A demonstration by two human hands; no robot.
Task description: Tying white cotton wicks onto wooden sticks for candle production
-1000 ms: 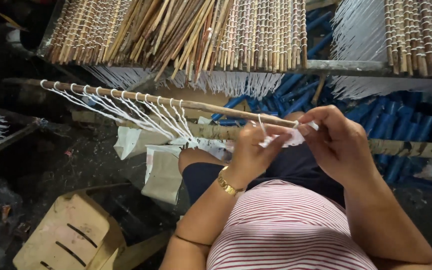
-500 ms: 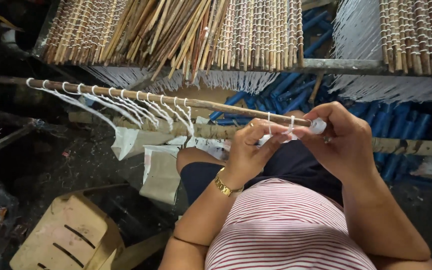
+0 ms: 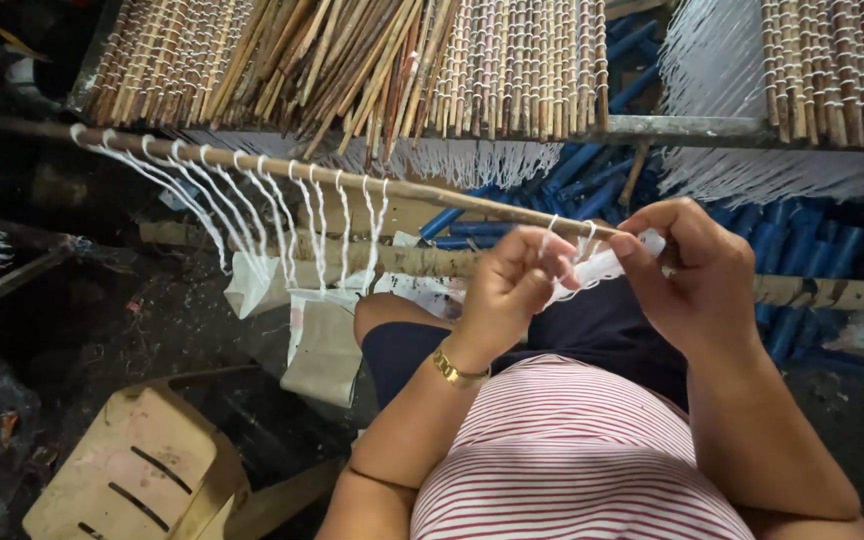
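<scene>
Stick: (image 3: 432,188) lay across your lap, sloping from upper left to your hands; its right end was hidden in your right hand (image 3: 697,275).
String: white string (image 3: 592,268) ran between both hands, just under the stick, with fresh loops by your fingertips.
Left hand: (image 3: 512,285) thumb and fingers were pressed together, pinching the string against the stick.
Right hand: fingers were curled shut on the stick end and the string tail.
Change: over the last second the stick slid left through your hands; the hanging loops (image 3: 282,215) sat further from your grip, and new loops showed by your left fingers. Judgement: you were adding wraps one at a time and feeding the stick along.
Done part: about ten loops hung off the stick's left half.
Rack: (image 3: 512,70) stacked wrapped sticks lay beyond it, white fringe hanging below.
Tubes: blue tubes (image 3: 802,250) sat under the rack.
Stool: tan stool (image 3: 137,475) stood at lower left, well apart.
</scene>
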